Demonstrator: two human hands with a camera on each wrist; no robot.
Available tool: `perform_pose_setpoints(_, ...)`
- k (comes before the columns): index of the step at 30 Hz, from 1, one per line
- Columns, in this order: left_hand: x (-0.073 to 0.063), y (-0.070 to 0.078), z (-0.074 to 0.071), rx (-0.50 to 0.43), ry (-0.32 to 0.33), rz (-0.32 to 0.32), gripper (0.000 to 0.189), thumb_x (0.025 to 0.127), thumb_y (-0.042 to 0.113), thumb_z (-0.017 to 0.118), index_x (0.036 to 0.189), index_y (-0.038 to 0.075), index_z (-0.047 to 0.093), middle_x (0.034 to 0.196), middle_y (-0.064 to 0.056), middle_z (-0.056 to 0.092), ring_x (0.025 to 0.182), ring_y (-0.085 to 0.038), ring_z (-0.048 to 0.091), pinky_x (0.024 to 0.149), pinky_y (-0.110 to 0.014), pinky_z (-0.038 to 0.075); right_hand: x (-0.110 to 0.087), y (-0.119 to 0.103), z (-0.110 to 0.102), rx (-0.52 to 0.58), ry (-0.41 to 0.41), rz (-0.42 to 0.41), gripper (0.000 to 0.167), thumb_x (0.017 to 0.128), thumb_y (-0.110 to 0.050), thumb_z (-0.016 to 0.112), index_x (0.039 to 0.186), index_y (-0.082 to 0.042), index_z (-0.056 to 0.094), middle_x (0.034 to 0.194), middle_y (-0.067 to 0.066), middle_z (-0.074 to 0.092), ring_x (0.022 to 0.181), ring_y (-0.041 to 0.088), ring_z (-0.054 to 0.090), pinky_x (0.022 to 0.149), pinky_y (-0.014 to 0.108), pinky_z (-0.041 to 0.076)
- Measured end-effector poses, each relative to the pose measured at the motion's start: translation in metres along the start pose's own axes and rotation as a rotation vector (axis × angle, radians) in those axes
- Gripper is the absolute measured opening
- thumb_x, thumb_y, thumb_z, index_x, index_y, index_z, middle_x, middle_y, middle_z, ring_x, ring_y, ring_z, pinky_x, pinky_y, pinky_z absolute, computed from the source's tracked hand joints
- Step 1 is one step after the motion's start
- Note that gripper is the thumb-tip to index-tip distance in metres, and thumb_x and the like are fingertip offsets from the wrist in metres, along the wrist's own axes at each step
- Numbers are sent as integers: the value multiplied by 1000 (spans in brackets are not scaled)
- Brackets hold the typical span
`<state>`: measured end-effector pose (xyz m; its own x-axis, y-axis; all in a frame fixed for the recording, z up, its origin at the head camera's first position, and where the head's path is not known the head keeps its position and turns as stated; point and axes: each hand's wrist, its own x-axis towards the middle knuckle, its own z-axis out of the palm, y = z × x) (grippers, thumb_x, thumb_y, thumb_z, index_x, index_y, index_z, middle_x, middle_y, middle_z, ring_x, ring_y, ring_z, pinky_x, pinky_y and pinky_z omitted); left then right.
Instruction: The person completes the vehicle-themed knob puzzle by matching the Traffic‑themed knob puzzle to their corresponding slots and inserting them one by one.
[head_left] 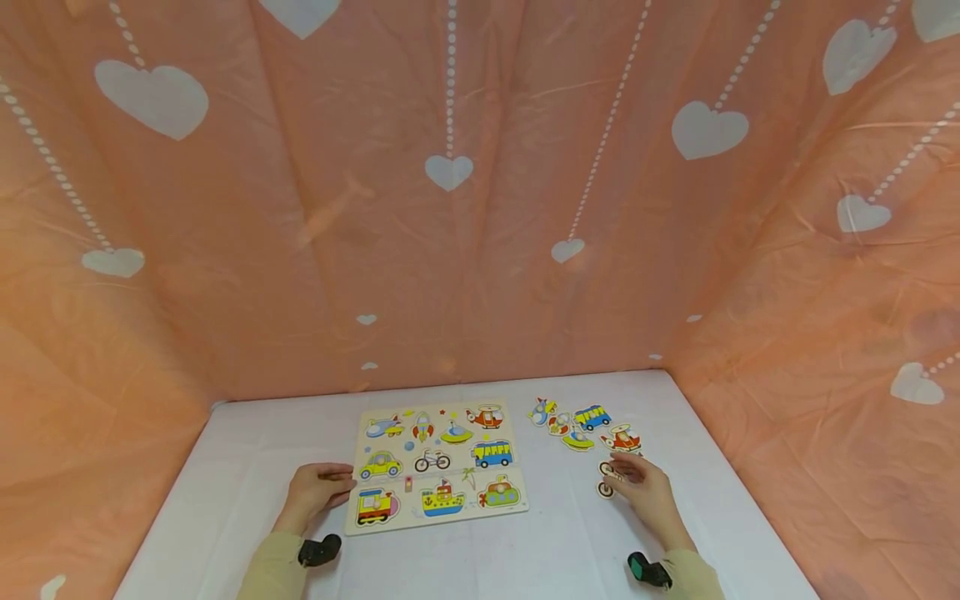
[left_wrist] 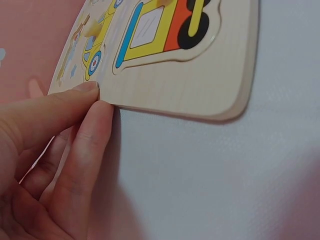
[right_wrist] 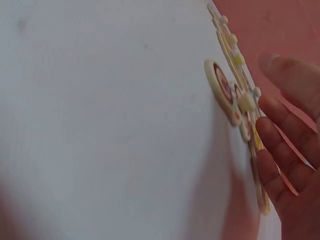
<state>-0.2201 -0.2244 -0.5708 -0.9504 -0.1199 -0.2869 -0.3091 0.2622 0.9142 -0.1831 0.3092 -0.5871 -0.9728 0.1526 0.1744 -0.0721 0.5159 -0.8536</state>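
A wooden picture puzzle board with vehicle shapes lies on the table. My left hand holds its left edge, thumb on the top face and a finger against the side, close to the yellow car and the train. Over on the right, my right hand is beside a loose bicycle piece. In the right wrist view the bicycle's peg stands just off the fingertips, and the fingers are spread and relaxed around nothing.
Behind the right hand lie several loose knobbed pieces: a helicopter, a blue bus, a flying saucer, a rocket and an airplane. A white cloth covers the table, and a pink heart-patterned curtain surrounds it.
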Motion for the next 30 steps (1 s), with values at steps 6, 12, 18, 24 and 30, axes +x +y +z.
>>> perform_pose_setpoints(6, 0, -1, 0, -24, 4, -4, 32, 82, -7, 68, 111, -15, 60, 85, -11, 65, 72, -16, 65, 64, -30, 58, -1, 11, -6, -29, 25, 4, 45, 75, -15, 83, 115, -2, 66, 97, 6, 69, 86, 13, 62, 75, 22, 49)
perform_pose_setpoints(12, -1, 0, 1, -27, 6, 2, 32, 82, -5, 69, 111, -15, 61, 85, -10, 65, 71, -15, 64, 63, -29, 58, -2, 13, -7, -62, 42, -16, 41, 73, -17, 84, 109, -2, 69, 92, 3, 70, 82, 10, 62, 72, 22, 48)
perform_pose_setpoints(18, -1, 0, 0, -19, 8, -4, 32, 82, -5, 69, 112, -14, 61, 85, -10, 65, 71, -15, 64, 64, -29, 58, -5, 13, -4, -146, 50, -49, 35, 73, -14, 84, 104, -4, 71, 89, 0, 69, 81, 11, 61, 73, 26, 48)
perform_pose_setpoints(24, -1, 0, 1, -21, 5, -4, 32, 83, -5, 69, 112, -14, 60, 87, -11, 65, 71, -16, 65, 64, -29, 58, -5, 11, 1, -208, 55, -12, 30, 74, -11, 82, 101, -6, 72, 93, 2, 70, 90, 20, 61, 79, 34, 49)
perform_pose_setpoints(30, -1, 0, 1, -9, 12, -15, 33, 83, -4, 69, 113, -13, 61, 87, -11, 65, 72, -16, 64, 65, -29, 58, -4, 9, 2, -234, 42, -15, 27, 75, -7, 81, 100, -4, 71, 93, 4, 68, 89, 22, 61, 82, 40, 49)
